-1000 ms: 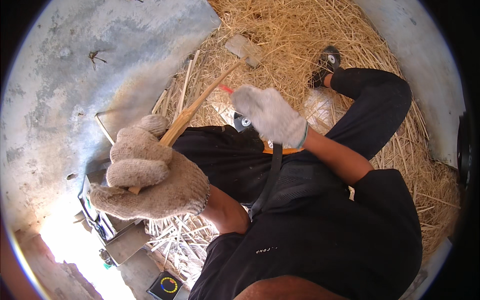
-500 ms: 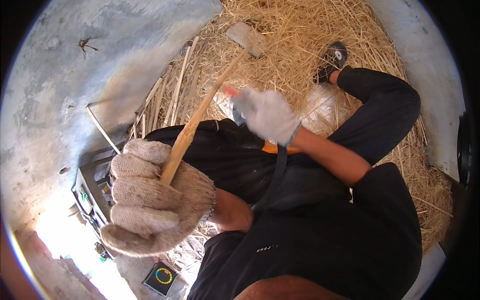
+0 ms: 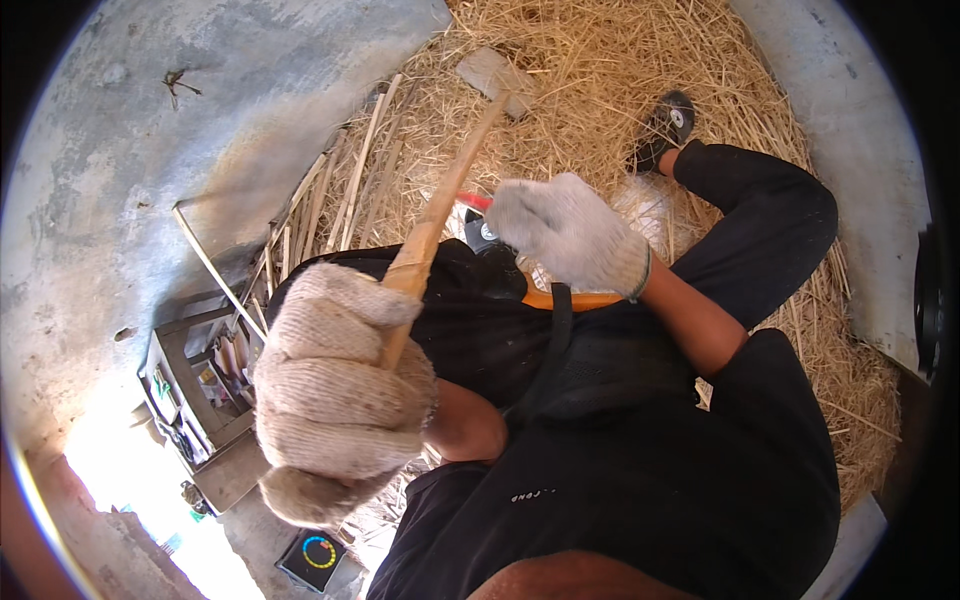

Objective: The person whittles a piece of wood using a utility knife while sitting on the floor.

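Observation:
My left hand (image 3: pixel 340 385), in a thick, soiled knitted glove, is closed round the lower end of a peeled wooden stick (image 3: pixel 428 235). The stick slants up and away, tapering at its far end. To its right, my right hand (image 3: pixel 578 232), in a pale glove, is closed in a fist. From that fist a narrow red piece (image 3: pixel 476 201) juts left towards the stick. Most of it is hidden by the fingers, so its kind does not show. My dark-clothed legs are spread below both hands.
Straw shavings (image 3: pixel 600 60) cover the floor, with a flat grey block (image 3: pixel 493 75) on them. Long strips (image 3: pixel 365 160) lie along the left wall. A compartmented box (image 3: pixel 205 385) and a dark square device (image 3: pixel 312 558) are at lower left. An orange-edged seat (image 3: pixel 570 299) shows between my legs.
My left hand has shifted right, turning more fist-like, and the stick now stands steeper. My right hand has moved a little to the right with the red piece.

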Demonstrator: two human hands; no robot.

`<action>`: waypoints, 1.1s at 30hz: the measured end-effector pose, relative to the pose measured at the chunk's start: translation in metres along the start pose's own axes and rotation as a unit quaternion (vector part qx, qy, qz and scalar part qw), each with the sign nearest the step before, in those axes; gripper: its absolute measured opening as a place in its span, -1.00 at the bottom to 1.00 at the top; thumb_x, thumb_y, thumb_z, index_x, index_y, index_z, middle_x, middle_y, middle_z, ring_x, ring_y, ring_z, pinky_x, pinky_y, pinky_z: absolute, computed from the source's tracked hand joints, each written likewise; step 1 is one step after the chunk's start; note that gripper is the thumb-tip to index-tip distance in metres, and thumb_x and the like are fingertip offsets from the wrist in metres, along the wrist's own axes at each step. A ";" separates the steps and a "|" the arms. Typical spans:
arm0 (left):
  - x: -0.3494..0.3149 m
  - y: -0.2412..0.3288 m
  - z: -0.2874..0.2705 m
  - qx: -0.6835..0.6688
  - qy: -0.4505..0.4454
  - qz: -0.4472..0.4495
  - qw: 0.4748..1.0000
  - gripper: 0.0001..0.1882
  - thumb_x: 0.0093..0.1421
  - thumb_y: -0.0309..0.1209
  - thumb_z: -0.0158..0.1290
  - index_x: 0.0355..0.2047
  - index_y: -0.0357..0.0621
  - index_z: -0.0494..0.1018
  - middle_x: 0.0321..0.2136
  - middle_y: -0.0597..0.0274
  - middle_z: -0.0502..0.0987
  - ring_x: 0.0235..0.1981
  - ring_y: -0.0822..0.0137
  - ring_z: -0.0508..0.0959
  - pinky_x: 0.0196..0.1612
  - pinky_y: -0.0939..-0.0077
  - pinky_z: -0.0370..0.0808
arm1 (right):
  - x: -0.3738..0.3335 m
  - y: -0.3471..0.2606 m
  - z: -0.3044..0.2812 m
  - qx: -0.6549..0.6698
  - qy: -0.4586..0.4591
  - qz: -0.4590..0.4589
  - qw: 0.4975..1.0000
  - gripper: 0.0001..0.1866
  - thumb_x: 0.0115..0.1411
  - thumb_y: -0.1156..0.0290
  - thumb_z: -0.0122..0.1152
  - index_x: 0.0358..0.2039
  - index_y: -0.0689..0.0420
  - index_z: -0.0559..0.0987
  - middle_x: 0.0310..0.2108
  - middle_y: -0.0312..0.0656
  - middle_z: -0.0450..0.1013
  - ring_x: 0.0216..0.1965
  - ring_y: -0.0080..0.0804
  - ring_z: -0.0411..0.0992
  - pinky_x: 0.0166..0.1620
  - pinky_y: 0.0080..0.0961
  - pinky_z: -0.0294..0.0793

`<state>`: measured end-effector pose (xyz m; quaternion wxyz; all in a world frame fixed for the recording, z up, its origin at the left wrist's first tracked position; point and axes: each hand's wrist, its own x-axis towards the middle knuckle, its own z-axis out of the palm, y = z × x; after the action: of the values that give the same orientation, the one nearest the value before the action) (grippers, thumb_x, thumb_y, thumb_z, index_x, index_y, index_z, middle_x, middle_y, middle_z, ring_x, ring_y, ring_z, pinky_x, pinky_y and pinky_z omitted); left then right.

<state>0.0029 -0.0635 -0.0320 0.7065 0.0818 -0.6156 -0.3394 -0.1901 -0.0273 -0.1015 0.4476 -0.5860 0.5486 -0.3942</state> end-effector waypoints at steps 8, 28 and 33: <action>-0.004 -0.004 0.005 -0.003 -0.006 0.002 1.000 -0.45 0.40 0.00 -0.39 -0.71 0.13 0.26 -0.77 0.43 0.19 -0.62 0.37 0.20 -0.45 0.32 0.31 | -0.011 0.003 0.013 -0.117 0.042 -0.043 0.991 -0.62 0.28 0.08 0.16 -0.46 0.15 0.56 -0.65 -0.01 0.42 -0.56 -0.02 0.48 -0.46 -0.20 0.42; -0.003 0.002 0.010 0.026 0.011 0.012 1.000 -0.53 0.36 -0.04 -0.25 -0.70 0.16 0.22 -0.73 0.45 0.10 -0.61 0.39 0.15 -0.43 0.34 0.22 | -0.015 0.012 0.038 0.064 0.090 0.037 0.993 -0.51 0.39 0.00 -0.03 -0.30 0.24 0.53 -0.59 0.07 0.45 -0.52 0.03 0.50 -0.45 -0.15 0.42; -0.010 -0.001 0.023 0.030 0.071 0.019 0.997 -0.56 0.34 -0.02 -0.19 -0.68 0.17 0.20 -0.69 0.46 0.08 -0.59 0.40 0.12 -0.44 0.34 0.17 | -0.010 0.019 0.056 0.030 0.140 -0.041 0.989 -0.64 0.35 0.12 0.08 -0.31 0.21 0.51 -0.66 0.02 0.41 -0.60 0.03 0.47 -0.54 -0.14 0.37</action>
<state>-0.0189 -0.0514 -0.0356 0.7519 0.1146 -0.5753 -0.3009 -0.1430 -0.0117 -0.1358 0.3668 -0.5335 0.5691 -0.5069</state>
